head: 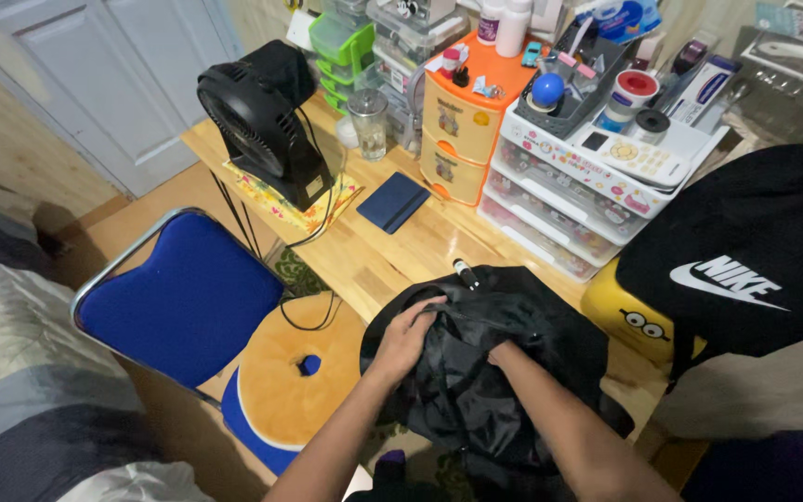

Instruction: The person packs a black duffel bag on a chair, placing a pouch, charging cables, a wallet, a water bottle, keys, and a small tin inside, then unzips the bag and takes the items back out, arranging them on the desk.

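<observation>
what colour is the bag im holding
Black; the bag under the left hand and right hand shows plainly in the head view.

black bag point(504, 344), blue chair point(178, 297), orange drawers point(462, 121)

Wooden table point(392, 256) w/ lots on it. Black bag point(485, 344) at near edge, a marker point(466, 273) just beside its top. Navy notebook point(393, 201) flat mid-table. Black fan point(267, 121) on a floral mat point(276, 195), left end. Glass jar point(368, 123) behind it. Orange drawer unit point(462, 125) and white drawer unit point(578, 200) side by side, touching. Yellow box point(629, 321) right of the bag.
</observation>
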The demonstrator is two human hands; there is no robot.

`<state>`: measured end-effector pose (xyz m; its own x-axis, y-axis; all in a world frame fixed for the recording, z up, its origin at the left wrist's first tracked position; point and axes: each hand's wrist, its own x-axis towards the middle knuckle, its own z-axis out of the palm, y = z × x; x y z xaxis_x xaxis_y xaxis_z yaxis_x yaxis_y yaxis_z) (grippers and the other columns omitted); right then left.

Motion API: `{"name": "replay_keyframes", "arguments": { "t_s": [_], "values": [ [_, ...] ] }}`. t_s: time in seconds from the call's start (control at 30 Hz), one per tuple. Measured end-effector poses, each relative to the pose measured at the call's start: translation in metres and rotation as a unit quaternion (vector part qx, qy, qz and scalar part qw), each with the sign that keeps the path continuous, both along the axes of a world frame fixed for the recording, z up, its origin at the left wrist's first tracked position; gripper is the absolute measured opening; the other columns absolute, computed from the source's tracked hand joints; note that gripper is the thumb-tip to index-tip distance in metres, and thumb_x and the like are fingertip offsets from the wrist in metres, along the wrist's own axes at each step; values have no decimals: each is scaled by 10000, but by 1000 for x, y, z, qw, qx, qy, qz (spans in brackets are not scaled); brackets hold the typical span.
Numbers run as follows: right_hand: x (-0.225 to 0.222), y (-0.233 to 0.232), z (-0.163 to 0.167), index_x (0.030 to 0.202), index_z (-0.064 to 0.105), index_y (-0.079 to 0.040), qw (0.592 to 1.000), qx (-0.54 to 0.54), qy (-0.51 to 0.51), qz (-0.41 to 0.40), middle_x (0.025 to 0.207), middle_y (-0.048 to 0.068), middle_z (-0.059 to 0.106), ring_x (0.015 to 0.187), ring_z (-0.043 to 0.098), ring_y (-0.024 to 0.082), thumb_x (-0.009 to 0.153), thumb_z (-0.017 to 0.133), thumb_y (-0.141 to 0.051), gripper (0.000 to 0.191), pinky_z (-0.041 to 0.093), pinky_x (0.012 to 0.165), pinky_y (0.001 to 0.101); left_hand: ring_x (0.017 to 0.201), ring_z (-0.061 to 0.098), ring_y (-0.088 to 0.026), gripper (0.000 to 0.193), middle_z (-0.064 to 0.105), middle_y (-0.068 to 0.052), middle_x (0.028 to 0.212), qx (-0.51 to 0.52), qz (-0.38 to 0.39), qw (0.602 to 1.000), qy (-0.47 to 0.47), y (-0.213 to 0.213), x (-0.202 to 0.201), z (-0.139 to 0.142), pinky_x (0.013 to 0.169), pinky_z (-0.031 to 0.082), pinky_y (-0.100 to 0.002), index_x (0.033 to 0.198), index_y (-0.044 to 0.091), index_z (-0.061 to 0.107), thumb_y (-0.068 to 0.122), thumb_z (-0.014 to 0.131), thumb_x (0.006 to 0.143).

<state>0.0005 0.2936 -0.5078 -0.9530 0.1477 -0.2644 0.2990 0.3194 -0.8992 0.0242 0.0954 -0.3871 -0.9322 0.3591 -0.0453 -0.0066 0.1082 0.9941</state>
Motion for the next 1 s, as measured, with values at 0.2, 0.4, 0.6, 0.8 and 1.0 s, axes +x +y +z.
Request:
{"name": "replay_keyframes", "arguments": {
  "t_s": [0.2,0.4,0.6,0.8,1.0],
  "values": [
    [32,40,28,1372,555,-9,945,233,222,59,1420,285,532,1322,468,451,851,680,-157,556,390,1050,479,1141,639,-157,313,731,-98,1214,85,24,996,17,25,-23,5,1020,454,-270,1245,73,710,176,543,1002],
    [110,57,168,1274,611,-42,908,302,279,84,1220,240,663,1132,619,460,861,656,-85,418,513,895,472,1241,645,-261,310,707,-129,1267,16,127,985,116,71,-44,41,1061,463,-328,1266,90,677,215,563,1006],
    [136,66,277,1306,589,-40,912,267,311,-19,1200,183,689,993,715,319,885,696,-85,437,566,790,378,1344,570,-371,698,616,-177,1415,-73,-39,947,310,62,-16,100,1104,364,-449,1441,112,546,172,715,766],
    [81,66,273,1398,521,-2,941,-157,282,-98,1200,75,668,983,672,127,956,656,-81,469,579,818,289,1310,577,-392,912,585,-197,1427,-82,-107,913,385,67,6,149,1058,339,-531,1500,61,410,291,858,739],
    [30,52,253,1388,517,-24,942,-105,317,-31,1240,83,668,1016,694,138,963,638,-62,444,570,897,273,1053,689,-245,851,668,-188,1199,-13,28,980,194,47,-78,114,921,555,-389,1389,23,447,291,829,677]
  ]
}}
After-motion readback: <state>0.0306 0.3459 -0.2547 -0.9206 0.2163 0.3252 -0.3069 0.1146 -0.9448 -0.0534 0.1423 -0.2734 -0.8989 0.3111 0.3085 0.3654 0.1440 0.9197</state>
